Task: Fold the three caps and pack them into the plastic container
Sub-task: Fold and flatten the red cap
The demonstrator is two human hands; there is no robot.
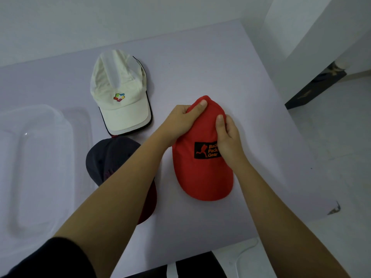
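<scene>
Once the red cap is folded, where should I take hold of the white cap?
Probably by the brim of the white cap: it points toward you, lies flat and looks stiffer than the crumpled crown. Come from its right side, since the dark cap crowds its near edge.

There is only one view, and it comes from the person's head. The camera looks forward and steeply down on the desk [200, 63], from near above it. The left hand [180, 121] and the right hand [228, 137], both on the red cap [202, 177], lie close to the middle of the frame. The plastic container [66, 127] reaches the left border, and the floor [331, 141] fills the right side.
</scene>
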